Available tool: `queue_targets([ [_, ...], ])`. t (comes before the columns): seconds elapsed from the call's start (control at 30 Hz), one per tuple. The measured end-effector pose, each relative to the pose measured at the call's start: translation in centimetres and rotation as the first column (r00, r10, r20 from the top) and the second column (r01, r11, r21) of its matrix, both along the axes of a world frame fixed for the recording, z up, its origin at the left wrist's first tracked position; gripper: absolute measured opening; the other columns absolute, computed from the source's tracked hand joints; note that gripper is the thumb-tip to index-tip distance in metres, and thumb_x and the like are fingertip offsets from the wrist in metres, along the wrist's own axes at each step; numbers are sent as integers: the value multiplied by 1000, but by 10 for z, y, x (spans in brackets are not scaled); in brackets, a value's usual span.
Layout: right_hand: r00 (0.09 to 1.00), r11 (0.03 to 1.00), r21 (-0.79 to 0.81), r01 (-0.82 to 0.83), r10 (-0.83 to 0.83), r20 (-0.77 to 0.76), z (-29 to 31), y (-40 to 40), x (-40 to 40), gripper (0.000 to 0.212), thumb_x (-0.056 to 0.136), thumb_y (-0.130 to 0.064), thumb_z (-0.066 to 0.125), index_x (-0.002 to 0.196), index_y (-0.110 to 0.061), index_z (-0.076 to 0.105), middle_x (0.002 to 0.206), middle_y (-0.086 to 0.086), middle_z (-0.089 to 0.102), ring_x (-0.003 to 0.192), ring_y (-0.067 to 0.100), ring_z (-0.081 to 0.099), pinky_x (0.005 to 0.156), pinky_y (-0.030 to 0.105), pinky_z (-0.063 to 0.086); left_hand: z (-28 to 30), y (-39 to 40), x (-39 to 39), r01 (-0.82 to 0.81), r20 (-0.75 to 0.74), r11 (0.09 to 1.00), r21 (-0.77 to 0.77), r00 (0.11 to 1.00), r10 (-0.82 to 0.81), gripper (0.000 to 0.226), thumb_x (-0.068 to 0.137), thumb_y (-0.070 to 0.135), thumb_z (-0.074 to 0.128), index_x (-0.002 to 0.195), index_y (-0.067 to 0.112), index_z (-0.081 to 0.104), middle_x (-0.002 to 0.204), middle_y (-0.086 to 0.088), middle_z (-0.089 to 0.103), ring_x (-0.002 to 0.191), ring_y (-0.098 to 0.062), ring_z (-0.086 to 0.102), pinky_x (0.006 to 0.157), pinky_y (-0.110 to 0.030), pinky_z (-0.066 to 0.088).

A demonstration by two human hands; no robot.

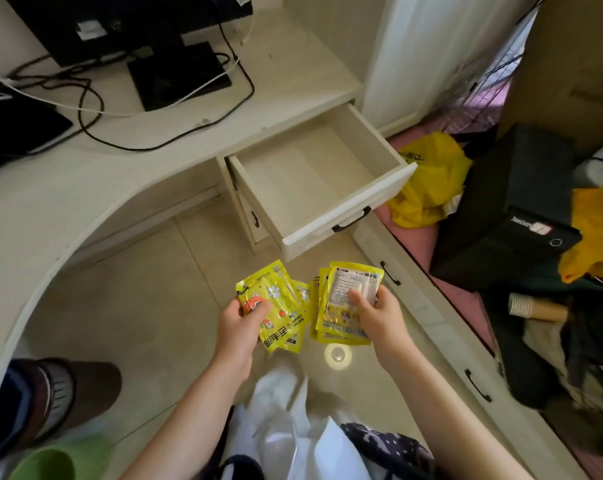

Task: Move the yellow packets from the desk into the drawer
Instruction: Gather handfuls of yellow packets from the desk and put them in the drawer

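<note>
The person stands in front of the open drawer [314, 181], which is pulled well out from under the desk [68, 188], its pale inside showing nothing in it. Both hands are held low over the tiled floor, just short of the drawer front. The left hand [239, 327] grips a small fan of yellow packets [276, 306], thumb on top of the printed faces, with "HAND WARMER" readable on one. The right hand [379, 317] holds a second stack of packets [345, 303] turned back side up, thumb pressing on the top one and fingers curled underneath. The two bundles sit close together but apart. On the desk stands a black monitor base [179, 74] amid trailing cables [96, 109]. To the right of the drawer a yellow plastic bag [428, 178] lies crumpled beside a black computer tower [507, 209]
</note>
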State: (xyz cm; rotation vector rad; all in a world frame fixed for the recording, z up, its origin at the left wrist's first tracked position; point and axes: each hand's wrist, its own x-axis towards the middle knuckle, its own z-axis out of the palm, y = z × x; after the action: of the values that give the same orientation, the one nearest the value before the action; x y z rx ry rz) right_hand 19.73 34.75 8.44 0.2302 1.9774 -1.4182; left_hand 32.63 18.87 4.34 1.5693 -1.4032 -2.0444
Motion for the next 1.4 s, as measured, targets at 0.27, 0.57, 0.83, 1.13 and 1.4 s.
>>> queue_targets([
  [0.27,999,999,45,-22,24,-47,0,-34,-94,15,93,-20,58,107,-13,58,104,9,68,87,24,69,82,49,57,-11,-30,-90,14,8,999,36,1000,-14,10,84,11,69,92,15,64,92,-9,72,85,-27,69,75,-39,54],
  [0.57,983,983,102,-152,161,-87,-17,-114,-203,24,92,-24,59,111,-10,57,106,8,67,93,22,67,73,37,58,-25,-98,-191,-28,51,997,68,998,24,11,83,10,68,93,15,64,96,-11,72,88,-27,69,82,-44,55],
  [0.83,948,937,172,-304,315,-40,-39,-166,-278,28,93,-27,57,116,-10,54,107,8,67,87,22,69,78,42,58,-47,-124,-254,-174,114,972,157,981,157,12,83,9,68,89,18,63,93,-7,71,85,-26,67,83,-42,53],
  [1.13,854,833,188,-520,509,108,-92,-206,-343,28,95,-22,53,118,-5,49,106,13,62,73,15,61,53,24,46,-88,-130,-302,-324,247,924,203,930,272,12,83,7,67,87,16,60,93,-13,69,83,-30,65,88,-52,51],
  [1.4,730,684,253,-684,644,231,-172,-234,-368,29,96,-18,54,119,-4,46,105,9,58,72,12,57,47,19,44,-154,-132,-330,-385,355,896,221,887,293,17,85,1,60,81,17,63,90,-12,69,80,-29,65,82,-49,54],
])
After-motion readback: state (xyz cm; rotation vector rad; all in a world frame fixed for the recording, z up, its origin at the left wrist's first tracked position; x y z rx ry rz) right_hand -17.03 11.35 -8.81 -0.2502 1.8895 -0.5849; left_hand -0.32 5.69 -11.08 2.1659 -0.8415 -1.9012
